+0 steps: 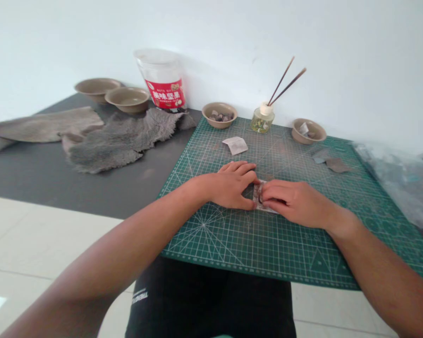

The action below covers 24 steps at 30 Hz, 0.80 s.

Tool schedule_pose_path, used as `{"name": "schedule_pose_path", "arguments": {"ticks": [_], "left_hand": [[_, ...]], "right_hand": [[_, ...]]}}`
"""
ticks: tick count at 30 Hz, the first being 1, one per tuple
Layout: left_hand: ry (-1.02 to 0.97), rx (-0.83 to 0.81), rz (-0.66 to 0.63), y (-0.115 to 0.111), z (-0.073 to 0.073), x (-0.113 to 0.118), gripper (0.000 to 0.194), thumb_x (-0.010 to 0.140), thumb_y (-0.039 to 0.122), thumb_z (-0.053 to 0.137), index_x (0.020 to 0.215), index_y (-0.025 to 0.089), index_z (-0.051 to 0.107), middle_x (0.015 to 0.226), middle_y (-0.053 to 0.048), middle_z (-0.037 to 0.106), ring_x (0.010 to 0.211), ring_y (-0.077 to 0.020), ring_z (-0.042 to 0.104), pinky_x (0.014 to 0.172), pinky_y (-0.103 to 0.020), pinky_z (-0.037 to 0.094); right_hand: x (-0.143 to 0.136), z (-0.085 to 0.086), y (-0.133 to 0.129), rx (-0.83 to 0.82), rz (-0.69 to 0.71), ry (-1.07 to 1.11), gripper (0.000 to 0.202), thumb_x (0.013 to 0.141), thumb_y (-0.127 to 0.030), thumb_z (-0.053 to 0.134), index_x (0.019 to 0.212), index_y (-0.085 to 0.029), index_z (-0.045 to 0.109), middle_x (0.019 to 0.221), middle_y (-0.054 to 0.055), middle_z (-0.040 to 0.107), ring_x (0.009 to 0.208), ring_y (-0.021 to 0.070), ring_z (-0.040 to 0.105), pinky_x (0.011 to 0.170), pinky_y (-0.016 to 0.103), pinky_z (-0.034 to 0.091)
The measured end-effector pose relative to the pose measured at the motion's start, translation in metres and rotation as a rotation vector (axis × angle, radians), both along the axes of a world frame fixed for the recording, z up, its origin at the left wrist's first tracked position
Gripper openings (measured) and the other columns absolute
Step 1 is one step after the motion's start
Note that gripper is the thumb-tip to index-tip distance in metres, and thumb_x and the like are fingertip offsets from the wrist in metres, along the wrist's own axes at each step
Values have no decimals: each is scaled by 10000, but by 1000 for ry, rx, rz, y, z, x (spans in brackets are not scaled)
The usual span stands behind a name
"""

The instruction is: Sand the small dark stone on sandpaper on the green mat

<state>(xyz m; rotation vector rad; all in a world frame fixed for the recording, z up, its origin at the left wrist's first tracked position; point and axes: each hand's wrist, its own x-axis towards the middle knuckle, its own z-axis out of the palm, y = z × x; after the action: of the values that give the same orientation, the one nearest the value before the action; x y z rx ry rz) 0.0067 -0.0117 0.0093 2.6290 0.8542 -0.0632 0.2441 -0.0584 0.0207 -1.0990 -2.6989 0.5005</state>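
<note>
My left hand (pixel 232 184) and my right hand (pixel 292 202) meet in the middle of a green cutting mat (pixel 232 234). Between their fingertips they pinch a small clear packet (pixel 259 197) with something dark inside; most of it is hidden under my fingers. The packet lies flat on the mat. A folded white paper sachet (pixel 235 144) rests on the mat just beyond my left hand.
Along the wall stand a bowl of small stones (pixel 219 114), a reed diffuser bottle (pixel 262 118), another small bowl (pixel 308 130), two empty bowls (pixel 113 94) and a plastic jar with a red label (pixel 163 80). Grey furry cloth (pixel 120 138) lies left; a plastic bag (pixel 402 178) lies right.
</note>
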Motion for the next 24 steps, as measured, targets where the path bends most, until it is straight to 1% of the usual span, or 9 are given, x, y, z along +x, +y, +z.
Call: {"name": "schedule_pose_path", "arguments": {"ticks": [5, 7, 9, 12, 15, 18, 20, 22, 24], "left_hand": [[0, -5, 7, 0, 1, 0, 670, 867, 631, 575, 1400, 245, 449, 1652, -118, 157, 1525, -342, 68, 1203, -524, 144], [6, -9, 7, 0, 2, 0, 675, 864, 628, 580, 1401, 240, 449, 1650, -120, 162, 1525, -345, 68, 1203, -526, 145], [11, -14, 7, 0, 3, 0, 677, 866, 622, 578, 1407, 236, 446, 1649, -122, 165, 1524, -348, 71, 1204, -527, 144], [3, -12, 8, -1, 2, 0, 679, 863, 624, 580, 1409, 244, 444, 1650, -116, 163, 1523, -348, 77, 1204, -522, 146], [-2, -5, 11, -1, 1, 0, 670, 864, 623, 577, 1398, 237, 455, 1649, -122, 163, 1522, -350, 81, 1204, -518, 151], [9, -13, 9, 0, 2, 0, 687, 859, 624, 585, 1408, 235, 446, 1649, -130, 156, 1522, -355, 74, 1200, -530, 154], [15, -19, 11, 0, 2, 0, 691, 863, 635, 574, 1413, 241, 437, 1652, -121, 154, 1523, -352, 66, 1201, -532, 149], [17, -24, 6, 0, 2, 0, 696, 866, 645, 563, 1418, 241, 431, 1653, -118, 150, 1525, -347, 60, 1203, -529, 147], [12, -20, 0, 0, 2, 0, 701, 865, 646, 564, 1421, 242, 430, 1653, -120, 148, 1525, -344, 58, 1204, -526, 146]], "right_hand": [[2, 3, 4, 77, -201, -57, 138, 971, -264, 532, 968, -235, 666, 1015, 31, 709, 905, 201, 667, 805, 333, 476], [5, 8, 2, 18, -169, -76, 119, 961, -265, 554, 947, -240, 670, 970, 18, 710, 870, 190, 666, 791, 325, 474], [3, 10, -3, -52, -66, -67, 110, 960, -261, 562, 947, -247, 670, 963, 3, 707, 869, 172, 663, 786, 305, 474], [-7, 6, -10, -26, -11, -38, 130, 982, -257, 532, 980, -248, 662, 1030, -2, 700, 936, 168, 661, 799, 293, 473], [-12, -1, -7, 90, -130, -45, 153, 995, -258, 503, 1005, -236, 654, 1092, 18, 691, 981, 193, 659, 806, 312, 472], [-5, -1, 1, 138, -259, -69, 133, 978, -254, 524, 980, -226, 654, 1049, 31, 698, 941, 207, 666, 793, 333, 471], [1, 3, 2, 90, -224, -68, 109, 956, -257, 559, 938, -230, 662, 999, 24, 707, 883, 197, 670, 774, 332, 476], [2, 5, -1, -6, -107, -28, 92, 936, -269, 591, 905, -240, 673, 976, 12, 716, 852, 181, 674, 762, 318, 488], [-1, 4, -5, -57, -18, 30, 93, 935, -274, 593, 914, -251, 681, 994, 6, 722, 904, 182, 676, 780, 308, 497]]}}
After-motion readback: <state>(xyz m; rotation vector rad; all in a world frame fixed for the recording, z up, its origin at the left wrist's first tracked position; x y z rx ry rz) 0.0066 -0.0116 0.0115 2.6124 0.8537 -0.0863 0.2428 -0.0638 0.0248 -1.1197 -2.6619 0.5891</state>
